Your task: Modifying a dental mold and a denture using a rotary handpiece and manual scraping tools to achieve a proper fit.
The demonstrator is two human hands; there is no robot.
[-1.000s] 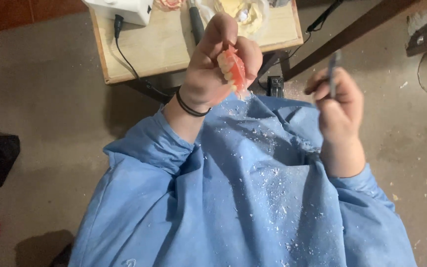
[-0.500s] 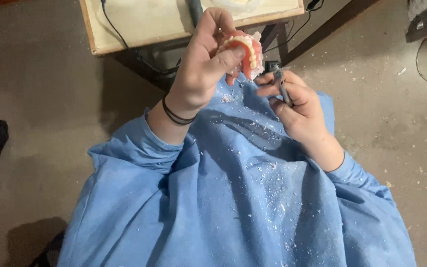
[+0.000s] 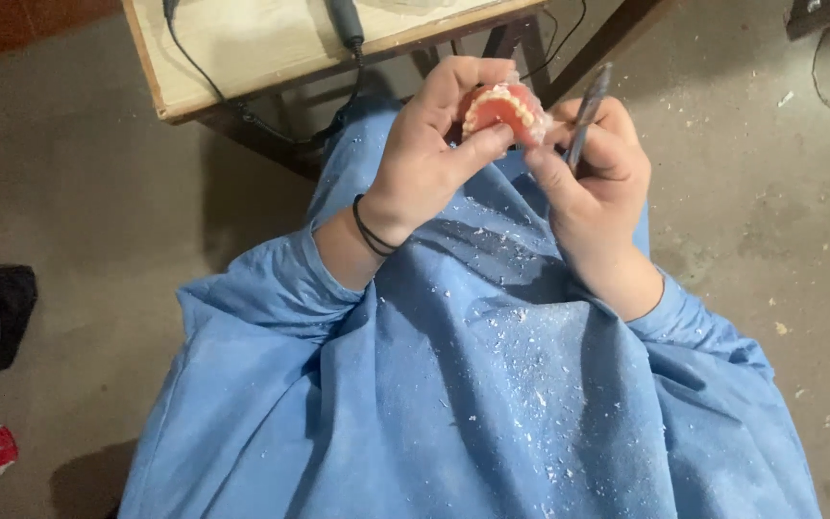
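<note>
The left hand (image 3: 425, 159) has its grip clenched on a pink denture (image 3: 501, 104), held above the lap, below the worktop (image 3: 242, 48) edge. The right hand (image 3: 593, 168) grasps a slim metal tool (image 3: 586, 113) beside it.

Single head-worn view, looking steeply down over the wearer's lap. The blue gown (image 3: 473, 384) fills the lower and middle frame at close range. Above the gown, at the top edge, lies a wooden table (image 3: 271, 48); beside the gown on both sides, concrete floor (image 3: 88, 192).
</note>
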